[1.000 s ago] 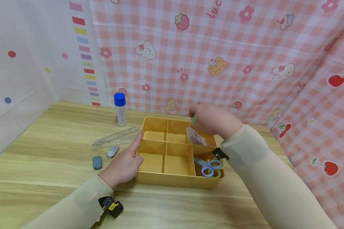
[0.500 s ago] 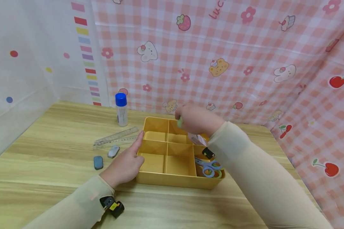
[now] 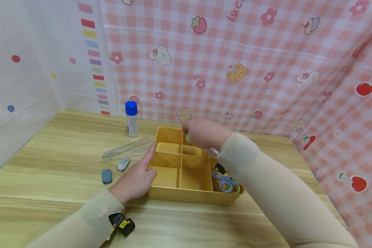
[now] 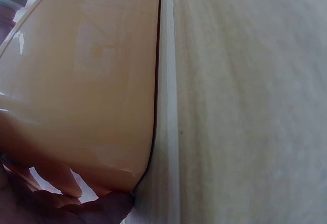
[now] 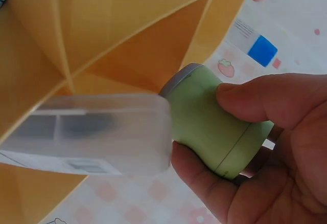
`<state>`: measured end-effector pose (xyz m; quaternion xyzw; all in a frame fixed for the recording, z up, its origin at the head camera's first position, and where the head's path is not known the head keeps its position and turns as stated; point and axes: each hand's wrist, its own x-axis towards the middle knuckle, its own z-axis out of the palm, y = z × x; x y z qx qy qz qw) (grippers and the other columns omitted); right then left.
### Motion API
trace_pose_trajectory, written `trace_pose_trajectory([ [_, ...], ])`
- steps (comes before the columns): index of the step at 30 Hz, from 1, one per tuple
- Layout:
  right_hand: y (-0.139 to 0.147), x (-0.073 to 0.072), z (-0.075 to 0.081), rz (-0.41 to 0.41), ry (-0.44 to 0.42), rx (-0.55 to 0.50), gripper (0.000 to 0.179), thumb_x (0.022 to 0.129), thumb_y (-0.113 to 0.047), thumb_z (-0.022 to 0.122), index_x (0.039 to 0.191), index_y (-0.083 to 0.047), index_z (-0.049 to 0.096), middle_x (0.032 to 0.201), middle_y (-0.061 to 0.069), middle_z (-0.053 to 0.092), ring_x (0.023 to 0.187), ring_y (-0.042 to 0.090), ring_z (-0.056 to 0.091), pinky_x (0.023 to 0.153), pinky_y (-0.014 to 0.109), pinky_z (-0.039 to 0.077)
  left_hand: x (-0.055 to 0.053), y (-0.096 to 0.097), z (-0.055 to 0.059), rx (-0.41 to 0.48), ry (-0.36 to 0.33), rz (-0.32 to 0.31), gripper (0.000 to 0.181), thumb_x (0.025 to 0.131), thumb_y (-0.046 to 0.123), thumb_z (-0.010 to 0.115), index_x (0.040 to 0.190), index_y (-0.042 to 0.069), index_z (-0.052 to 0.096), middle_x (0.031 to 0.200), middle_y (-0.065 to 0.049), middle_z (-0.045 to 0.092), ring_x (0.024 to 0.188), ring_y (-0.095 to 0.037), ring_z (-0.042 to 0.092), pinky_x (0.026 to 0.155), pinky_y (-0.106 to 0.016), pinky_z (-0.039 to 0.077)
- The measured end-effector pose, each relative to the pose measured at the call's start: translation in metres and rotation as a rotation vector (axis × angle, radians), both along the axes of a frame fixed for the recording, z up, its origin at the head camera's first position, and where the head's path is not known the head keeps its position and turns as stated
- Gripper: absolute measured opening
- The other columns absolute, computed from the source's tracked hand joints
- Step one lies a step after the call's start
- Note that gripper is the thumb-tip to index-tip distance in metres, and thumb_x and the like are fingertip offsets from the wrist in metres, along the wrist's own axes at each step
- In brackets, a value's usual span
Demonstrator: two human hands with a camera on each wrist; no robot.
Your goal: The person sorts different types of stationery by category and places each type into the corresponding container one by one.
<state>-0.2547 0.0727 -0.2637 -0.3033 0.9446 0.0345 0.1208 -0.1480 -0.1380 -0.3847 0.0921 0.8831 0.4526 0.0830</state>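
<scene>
While the L hand (image 3: 134, 182) holds the box (image 3: 193, 197) at its 8-9 o'clock wall, index straight along it & thumb lapping the rim, the R hand (image 3: 206, 133) pinches a green pot (image 5: 212, 124) btw thumb & fingers, gap only as wide as the pot. Clock = head view, box centre as hub, 12 = far side. R hand's approx 12-1, over the back rim; pot sits at its L side, mostly hidden there. From the pot, the back middle bin (image 3: 192, 150) lies approx 6 o'clock, v. near. R hand's the nearer one; L hand's well apart from the pot. Pot's long axis, per R wrist view, runs slantwise: grey end approx 11 o'clock, box side; other end approx 5, palm side. Clear case (image 5: 97, 134) is in the box at 2, overlapping the pot's grey end in that view; can't tell if touching. Scissors (image 3: 224, 181) in the box at 4. On the table (image 3: 173, 227): glue stick (image 3: 132, 124) at 10, rulers (image 3: 125, 147) 9-10, small blocks (image 3: 106, 176) approx 9.
</scene>
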Motion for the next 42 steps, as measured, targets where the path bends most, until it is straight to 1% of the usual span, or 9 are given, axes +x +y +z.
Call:
trace_pose_trajectory([
  [3,-0.003,0.001,-0.003,-0.023,-0.002,0.021,0.029,0.101,-0.009,0.058,0.128,-0.013,0.068,0.12,0.008,0.07,0.105,0.024,0.064,0.097,0.039,0.058,0.0,0.0,0.0,0.0,0.001,-0.001,0.078,0.105,0.015,0.039,0.171,0.025,-0.003,0.177,-0.006,0.011,0.161,-0.032,0.02,0.129,-0.057,0.021],
  [8,-0.005,0.001,-0.008,-0.08,-0.061,0.008,0.039,0.098,0.0,0.056,0.133,-0.015,0.068,0.122,0.007,0.063,0.108,0.024,0.06,0.1,0.04,0.056,0.0,0.0,0.0,-0.003,0.001,0.0,0.079,0.105,0.015,0.039,0.171,0.026,-0.003,0.177,-0.006,0.012,0.161,-0.032,0.022,0.129,-0.058,0.022],
  [9,-0.004,0.001,-0.01,-0.074,-0.065,0.009,0.04,0.098,0.0,0.056,0.132,-0.015,0.068,0.122,0.006,0.063,0.107,0.024,0.06,0.099,0.039,0.057,0.0,0.0,0.0,-0.003,0.001,0.0,0.078,0.105,0.015,0.039,0.171,0.026,-0.003,0.177,-0.006,0.012,0.161,-0.032,0.021,0.129,-0.058,0.022],
  [15,-0.002,0.0,-0.016,-0.026,-0.085,-0.003,0.037,0.096,-0.001,0.057,0.128,-0.014,0.071,0.117,0.005,0.065,0.101,0.024,0.061,0.089,0.035,0.057,0.001,0.0,0.0,0.005,-0.009,-0.003,0.078,0.106,0.016,0.039,0.17,0.028,-0.004,0.177,-0.004,0.011,0.162,-0.031,0.02,0.13,-0.058,0.02],
  [20,-0.002,-0.001,-0.02,-0.007,-0.08,0.012,0.037,0.099,-0.001,0.054,0.13,-0.013,0.07,0.12,0.007,0.066,0.101,0.024,0.06,0.088,0.035,0.057,0.001,0.0,0.0,0.008,-0.013,-0.002,0.078,0.106,0.016,0.039,0.17,0.028,-0.004,0.177,-0.003,0.011,0.162,-0.03,0.02,0.13,-0.058,0.02],
  [24,-0.003,-0.002,-0.023,-0.015,-0.08,0.038,0.033,0.102,-0.003,0.053,0.131,-0.012,0.066,0.115,0.008,0.066,0.094,0.024,0.063,0.078,0.032,0.058,0.001,-0.001,0.0,0.006,-0.004,-0.004,0.078,0.106,0.016,0.039,0.171,0.027,-0.003,0.177,-0.003,0.011,0.162,-0.031,0.02,0.13,-0.058,0.02],
  [29,-0.004,-0.002,-0.026,-0.074,-0.103,0.04,0.027,0.104,-0.005,0.051,0.129,-0.011,0.059,0.108,0.008,0.064,0.09,0.024,0.062,0.069,0.031,0.055,0.001,-0.001,-0.001,0.004,0.004,-0.003,0.078,0.106,0.016,0.039,0.171,0.026,-0.003,0.177,-0.004,0.012,0.161,-0.031,0.02,0.13,-0.058,0.02],
  [34,-0.003,-0.003,-0.028,-0.067,-0.107,0.058,0.029,0.102,-0.004,0.051,0.129,-0.012,0.061,0.112,0.008,0.063,0.094,0.024,0.062,0.075,0.033,0.056,0.001,0.0,0.0,0.008,0.0,-0.003,0.078,0.106,0.016,0.039,0.171,0.026,-0.003,0.177,-0.004,0.012,0.161,-0.032,0.02,0.13,-0.058,0.02],
  [42,-0.001,-0.004,-0.03,-0.004,-0.067,0.112,0.032,0.102,-0.003,0.052,0.127,-0.016,0.067,0.125,0.007,0.068,0.1,0.022,0.061,0.096,0.039,0.058,0.001,0.0,0.0,0.006,-0.003,0.001,0.078,0.106,0.016,0.039,0.171,0.027,-0.003,0.177,-0.004,0.013,0.161,-0.032,0.021,0.129,-0.058,0.021],
])
